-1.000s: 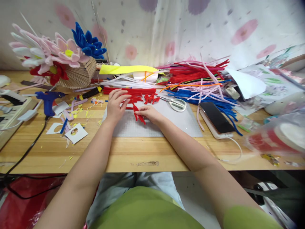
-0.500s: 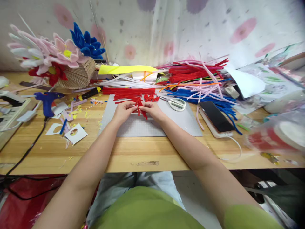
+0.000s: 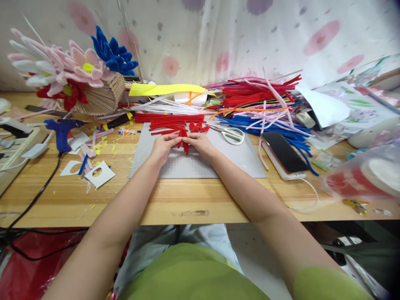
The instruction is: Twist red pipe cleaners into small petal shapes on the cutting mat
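Between my two hands a bent red pipe cleaner [image 3: 183,133] is held over the grey cutting mat [image 3: 200,166], its ends hanging down. My left hand [image 3: 163,146] pinches it from the left with thumb and fingers. From the right, my right hand [image 3: 201,143] pinches its other side. Just behind the hands lie a row of straight red pipe cleaners [image 3: 168,118] and several small bent red pieces [image 3: 198,128]. White-handled scissors [image 3: 233,136] rest on the mat to the right of my right hand.
At left are a blue glue gun [image 3: 63,133], cut white cards [image 3: 100,175] and scraps. Fuzzy flowers [image 3: 87,68] stand behind them. Bundles of coloured pipe cleaners [image 3: 259,93] line the back. A phone [image 3: 283,152] with a cable and a bagged cup [image 3: 353,181] sit at right.
The red pipe cleaner has turned in my fingers, and its hanging ends now sit closer together. Both hands stay nearly in place; the view has shifted slightly.
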Demonstrator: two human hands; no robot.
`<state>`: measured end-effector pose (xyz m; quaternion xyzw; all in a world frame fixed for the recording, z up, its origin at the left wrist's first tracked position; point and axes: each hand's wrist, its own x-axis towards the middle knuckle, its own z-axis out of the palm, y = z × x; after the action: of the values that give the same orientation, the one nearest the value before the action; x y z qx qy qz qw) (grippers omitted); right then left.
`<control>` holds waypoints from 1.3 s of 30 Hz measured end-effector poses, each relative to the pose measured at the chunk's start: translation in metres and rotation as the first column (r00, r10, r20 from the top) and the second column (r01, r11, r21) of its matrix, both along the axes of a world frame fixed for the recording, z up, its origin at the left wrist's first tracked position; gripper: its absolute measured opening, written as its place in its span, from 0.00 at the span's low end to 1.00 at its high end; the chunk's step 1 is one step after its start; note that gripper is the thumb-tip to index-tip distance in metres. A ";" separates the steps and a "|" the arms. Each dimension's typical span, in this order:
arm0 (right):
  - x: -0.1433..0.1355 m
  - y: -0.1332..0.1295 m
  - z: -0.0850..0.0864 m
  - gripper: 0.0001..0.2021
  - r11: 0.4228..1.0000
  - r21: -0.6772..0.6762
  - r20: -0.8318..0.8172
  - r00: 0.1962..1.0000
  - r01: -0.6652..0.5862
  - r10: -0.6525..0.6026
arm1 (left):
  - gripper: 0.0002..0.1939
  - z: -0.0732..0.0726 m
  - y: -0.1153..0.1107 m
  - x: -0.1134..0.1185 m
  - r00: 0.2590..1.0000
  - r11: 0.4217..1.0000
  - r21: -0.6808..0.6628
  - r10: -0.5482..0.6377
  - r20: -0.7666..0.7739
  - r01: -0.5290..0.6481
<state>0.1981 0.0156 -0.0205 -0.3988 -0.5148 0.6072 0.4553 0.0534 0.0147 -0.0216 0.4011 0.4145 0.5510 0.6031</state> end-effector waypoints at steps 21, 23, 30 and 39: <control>0.007 0.002 -0.003 0.10 0.958 0.005 0.052 0.957 -0.286 0.285 | 0.13 0.002 0.003 -0.018 0.746 0.900 0.350 0.043 -0.664 0.260; 0.009 0.001 -0.002 0.10 0.945 -0.026 0.027 0.944 -0.327 0.327 | 0.10 0.006 0.001 -0.023 0.649 0.847 0.373 0.046 -0.760 0.378; 0.025 0.000 0.006 0.08 0.812 -0.218 -0.174 0.841 -0.541 0.513 | 0.11 0.020 -0.008 -0.019 0.495 0.722 0.400 0.091 -0.864 0.564; 0.029 0.002 0.008 0.11 0.773 -0.274 -0.200 0.820 -0.572 0.536 | 0.11 0.020 -0.010 -0.012 0.588 0.726 0.424 0.033 -0.808 0.542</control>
<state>0.2274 0.0179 -0.0124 -0.2636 -0.4772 0.8110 0.2122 0.0411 0.0045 -0.0020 0.8330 0.3521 0.3300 0.2705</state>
